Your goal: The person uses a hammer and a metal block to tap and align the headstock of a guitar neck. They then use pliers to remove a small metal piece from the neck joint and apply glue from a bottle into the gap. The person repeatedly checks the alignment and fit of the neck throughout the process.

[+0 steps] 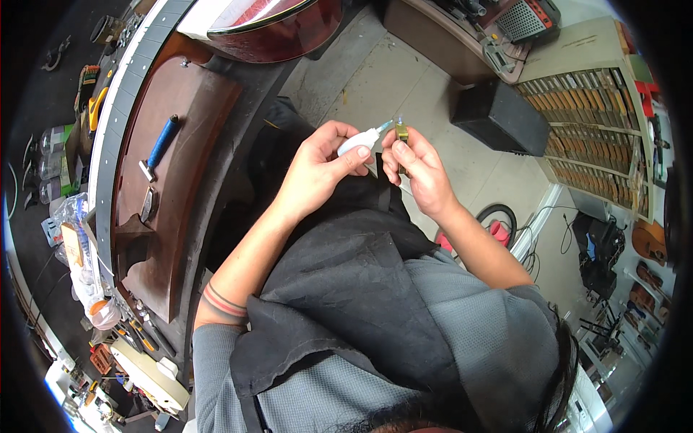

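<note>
My left hand (315, 169) is closed around a small white squeeze bottle (354, 143) with a thin, bluish needle-like tip pointing up and to the right. Pinched in the fingers of my right hand (424, 173) is a small brass-coloured metal piece (402, 133), held upright. The tip of the bottle comes close to the upper end of this piece; whether they touch I cannot tell. Both hands are raised in front of my black apron (361, 267). My right fingers hide the lower part of the metal piece.
On the bench to the left lies a dark brown panel (184, 144) bearing a blue-handled tool (163, 141). A glossy red guitar body (289, 32) sits at the top. Pliers, plastic bags and other tools crowd the far left. Rightward stand a black box (498, 115) and a slotted rack (599, 47).
</note>
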### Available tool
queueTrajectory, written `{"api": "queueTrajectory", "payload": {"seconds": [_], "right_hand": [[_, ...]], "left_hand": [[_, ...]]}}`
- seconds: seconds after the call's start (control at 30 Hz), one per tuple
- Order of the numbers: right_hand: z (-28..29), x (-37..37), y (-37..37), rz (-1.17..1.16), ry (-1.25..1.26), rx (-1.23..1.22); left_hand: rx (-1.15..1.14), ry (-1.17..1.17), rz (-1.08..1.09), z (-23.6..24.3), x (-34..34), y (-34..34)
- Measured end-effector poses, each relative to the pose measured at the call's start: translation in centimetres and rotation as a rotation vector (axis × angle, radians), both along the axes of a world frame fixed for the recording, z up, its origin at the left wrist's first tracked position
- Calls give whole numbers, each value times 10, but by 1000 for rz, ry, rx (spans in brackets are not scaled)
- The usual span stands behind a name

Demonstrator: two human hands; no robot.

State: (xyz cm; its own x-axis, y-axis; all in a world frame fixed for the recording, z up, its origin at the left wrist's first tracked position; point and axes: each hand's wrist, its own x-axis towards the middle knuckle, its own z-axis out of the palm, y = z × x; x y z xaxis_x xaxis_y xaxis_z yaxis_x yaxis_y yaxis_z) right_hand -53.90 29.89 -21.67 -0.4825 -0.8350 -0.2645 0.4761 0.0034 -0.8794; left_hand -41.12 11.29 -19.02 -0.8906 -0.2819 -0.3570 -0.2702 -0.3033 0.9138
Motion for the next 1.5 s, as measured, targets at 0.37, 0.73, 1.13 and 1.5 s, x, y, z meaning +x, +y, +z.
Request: {"api": "queueTrajectory", "payload": {"seconds": [0.37, 0.73, 1.13, 1.5], "right_hand": [[-1, 1, -2, 0, -7, -2], [2, 2, -6, 10, 11, 21], [5, 1, -7, 14, 5, 33], [6, 2, -8, 17, 11, 40]], "left_hand": [[-4, -18, -13, -2, 0, -1], [36, 11, -9, -7, 2, -6], [131, 0, -40, -16, 1, -9], [163, 2, -40, -16, 2, -9]]}}
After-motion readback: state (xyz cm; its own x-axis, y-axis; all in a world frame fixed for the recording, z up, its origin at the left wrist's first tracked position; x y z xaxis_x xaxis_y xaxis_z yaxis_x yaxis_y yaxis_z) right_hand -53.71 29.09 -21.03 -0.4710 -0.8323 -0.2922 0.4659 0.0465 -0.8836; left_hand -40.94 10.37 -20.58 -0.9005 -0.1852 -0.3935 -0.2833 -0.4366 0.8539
